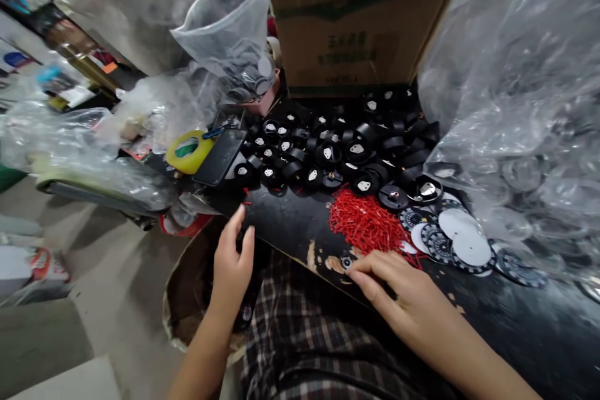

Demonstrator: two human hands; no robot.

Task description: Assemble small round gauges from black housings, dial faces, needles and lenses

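Observation:
My left hand [233, 262] is at the bench's front edge, thumb and forefinger apart, with nothing visible between them. A tiny red stick [247, 203] lies just beyond its fingertips. Over the bench, my right hand [398, 284] is closed in a pinch, its fingertips at a small round metal-looking piece [347, 262]. Just behind that hand is a heap of thin red sticks [368, 222]. Printed dial discs [438, 242] and plain white discs [469, 247] overlap to its right. Many round black housings [328, 153] with pale inner parts cover the back of the bench.
A cardboard box [347, 31] stands behind the housings. Clear plastic bags [525, 106] bulge at the right. At the left are a yellow tape roll [189, 153], a dark phone-like slab [219, 159] and an open bag of discs [234, 44]. A wide bin [175, 300] sits below my left hand.

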